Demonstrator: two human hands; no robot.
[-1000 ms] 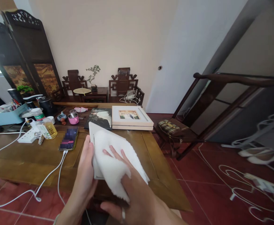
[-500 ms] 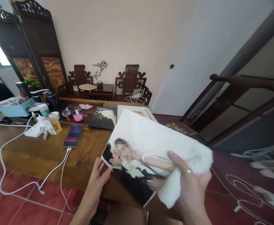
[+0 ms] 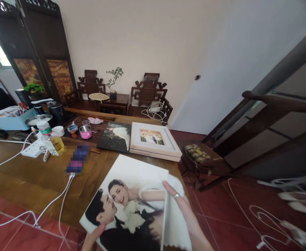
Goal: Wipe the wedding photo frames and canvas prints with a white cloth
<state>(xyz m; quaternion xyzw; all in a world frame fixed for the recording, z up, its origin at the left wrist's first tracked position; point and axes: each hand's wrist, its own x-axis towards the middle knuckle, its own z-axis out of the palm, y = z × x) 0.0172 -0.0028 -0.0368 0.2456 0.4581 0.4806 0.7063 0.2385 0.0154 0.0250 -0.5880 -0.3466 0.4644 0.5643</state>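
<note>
A photo panel (image 3: 139, 198) with a printed wedding portrait is tilted toward me over the table's front edge. My left hand (image 3: 93, 237) is closed on its lower left edge, thumb on the front and the other fingers hidden. At its right edge my right hand (image 3: 185, 209), wearing a ring, grips the panel with the thumb across the front corner. A fluffy white cloth (image 3: 178, 226) is bunched between that hand and the panel and hangs down beside it.
Beyond the panel lie a dark photo panel (image 3: 114, 136) and stacked white picture frames (image 3: 155, 139). Left on the table (image 3: 90, 198) are a phone (image 3: 78, 158) with cables, an oil-coloured bottle (image 3: 53, 143), a power strip (image 3: 34, 148) and a pink cup (image 3: 85, 131). A wooden chair (image 3: 210, 160) stands right.
The photo panel has moved lower and turned more upright, uncovering the white frames. My left hand has closed on its edge. My right hand has shifted from its face to its right edge.
</note>
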